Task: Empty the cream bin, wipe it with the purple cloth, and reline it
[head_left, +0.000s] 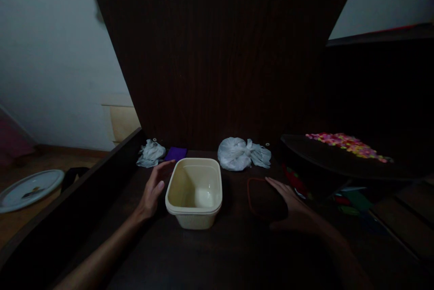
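A cream plastic container (194,222), squarish with rounded corners and an open top, stands upright on the dark wooden surface; a doubled rim suggests another tub nested under it. My left hand (151,193) is at its left side, fingers extended and thumb apart, fingertips close to the rim; whether they touch it I cannot tell. To the right lies a dark, rounded rectangular item with an orange-brown rim (250,195), perhaps a lid or shallow box. My right hand (293,206) is spread along its right edge, fingers stretched, thumb toward the near side.
Behind the container are a crumpled white plastic bag (151,153), a purple flat item (176,154) and a knotted white bag (234,154). A dark corner shelf (318,156) with pink and yellow flowers (349,144) juts in at right. A raised board (77,190) edges the left.
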Motion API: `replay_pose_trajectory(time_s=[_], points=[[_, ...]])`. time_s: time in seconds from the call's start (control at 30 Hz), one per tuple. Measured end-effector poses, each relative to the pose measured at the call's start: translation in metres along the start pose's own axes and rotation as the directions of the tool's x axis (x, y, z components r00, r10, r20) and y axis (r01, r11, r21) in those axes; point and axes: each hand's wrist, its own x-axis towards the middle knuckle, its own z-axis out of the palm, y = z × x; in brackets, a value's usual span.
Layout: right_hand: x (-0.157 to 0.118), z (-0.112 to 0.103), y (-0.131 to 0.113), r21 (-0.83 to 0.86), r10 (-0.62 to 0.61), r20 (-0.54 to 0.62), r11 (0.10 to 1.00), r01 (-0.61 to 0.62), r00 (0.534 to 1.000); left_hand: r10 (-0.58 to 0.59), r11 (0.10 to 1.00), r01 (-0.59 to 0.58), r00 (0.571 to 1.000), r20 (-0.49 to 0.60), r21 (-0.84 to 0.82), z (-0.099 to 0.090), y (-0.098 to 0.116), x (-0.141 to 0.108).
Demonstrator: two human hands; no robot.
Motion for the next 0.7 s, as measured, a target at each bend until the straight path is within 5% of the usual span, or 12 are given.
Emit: replay_pose_trajectory(time_s=[0.17,0.37,0.7], points=[[0.0,0.002,-0.002,-0.024,-0.004,-0.049,1.0,0.003,0.999,0.12,0.965,-0.085,0.984,0.13,-0.25,0.02,0.025,0.003],[0.0,0.007,0.005,-0.017,-0.027,-0.05,1.0,0.026,0.998,0.157,0.95,-0.103,0.974,0.166,-0.294,0.037,0.043,0.008],[-0.001,0.012,0.012,0.002,-0.036,-0.04,0.999,0.037,0.999,-0.032,0.984,0.062,0.984,0.177,-0.167,0.044,0.048,-0.007]])
